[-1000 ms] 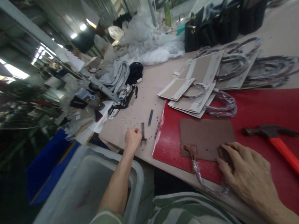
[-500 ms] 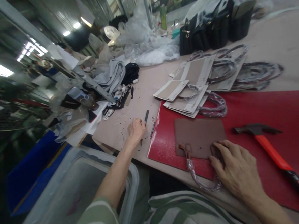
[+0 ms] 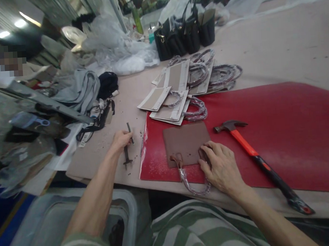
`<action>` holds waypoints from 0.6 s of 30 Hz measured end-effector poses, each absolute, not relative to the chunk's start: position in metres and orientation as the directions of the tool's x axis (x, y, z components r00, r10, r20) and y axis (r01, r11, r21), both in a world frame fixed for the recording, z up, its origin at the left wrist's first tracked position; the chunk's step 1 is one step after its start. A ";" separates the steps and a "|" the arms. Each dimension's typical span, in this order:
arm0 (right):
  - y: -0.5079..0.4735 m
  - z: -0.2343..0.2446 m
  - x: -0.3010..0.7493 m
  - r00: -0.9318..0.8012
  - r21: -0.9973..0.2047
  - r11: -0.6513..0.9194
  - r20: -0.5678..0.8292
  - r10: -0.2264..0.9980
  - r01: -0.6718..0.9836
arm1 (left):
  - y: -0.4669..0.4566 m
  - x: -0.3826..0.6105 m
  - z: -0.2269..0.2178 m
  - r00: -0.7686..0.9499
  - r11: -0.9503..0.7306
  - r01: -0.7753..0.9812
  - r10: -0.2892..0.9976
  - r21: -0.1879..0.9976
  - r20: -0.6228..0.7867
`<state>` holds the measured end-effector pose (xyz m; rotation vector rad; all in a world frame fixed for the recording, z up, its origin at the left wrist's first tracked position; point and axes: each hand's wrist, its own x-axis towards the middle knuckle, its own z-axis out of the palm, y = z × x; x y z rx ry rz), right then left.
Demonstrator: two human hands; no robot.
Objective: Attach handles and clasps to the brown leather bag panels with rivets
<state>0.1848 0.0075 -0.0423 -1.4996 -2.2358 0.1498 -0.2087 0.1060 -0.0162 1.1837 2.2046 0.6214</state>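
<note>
Head view: left hand (image 3: 121, 139) fingers closed on punch tool (image 3: 126, 155); lift it straight. Right hand (image 3: 222, 167) fingers flat, pressing brown panel (image 3: 185, 142) beneath.

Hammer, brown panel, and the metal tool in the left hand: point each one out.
hammer (image 3: 230, 126), head view, on the metal head.
brown panel (image 3: 185, 140), head view, on the bare middle of its face.
metal tool (image 3: 126, 155), head view, on the shaft below the left hand (image 3: 121, 139).
</note>
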 end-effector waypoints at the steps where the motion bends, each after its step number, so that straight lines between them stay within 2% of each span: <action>1: 0.007 -0.042 0.185 -0.313 -0.331 0.406 0.299 0.901 0.852 | 0.097 -0.205 -0.014 -0.461 0.495 0.559 0.852 0.666 -0.246; 4: 0.007 -0.040 0.184 -0.309 -0.345 0.399 0.287 0.907 0.850 | 0.069 -0.183 -0.008 -0.447 0.425 0.363 0.860 0.829 -0.245; 6: 0.007 -0.039 0.184 -0.307 -0.350 0.391 0.273 0.912 0.851 | 0.051 -0.162 -0.006 -0.403 0.331 0.063 0.871 0.941 -0.279; 8: 0.007 -0.039 0.184 -0.305 -0.348 0.384 0.262 0.916 0.855 | 0.037 -0.136 -0.004 -0.331 0.267 -0.189 0.888 0.945 -0.318; 9: 0.007 -0.039 0.184 -0.305 -0.345 0.383 0.260 0.916 0.857 | 0.031 -0.122 -0.004 -0.293 0.261 -0.256 0.897 0.931 -0.332; 14: 0.007 -0.042 0.185 -0.312 -0.336 0.385 0.252 0.916 0.859 | 0.019 -0.060 -0.008 -0.236 0.228 -0.396 0.911 0.890 -0.338; 18: 0.008 -0.042 0.185 -0.314 -0.346 0.389 0.253 0.915 0.854 | 0.019 -0.024 -0.015 -0.283 0.164 -0.297 0.926 0.941 -0.251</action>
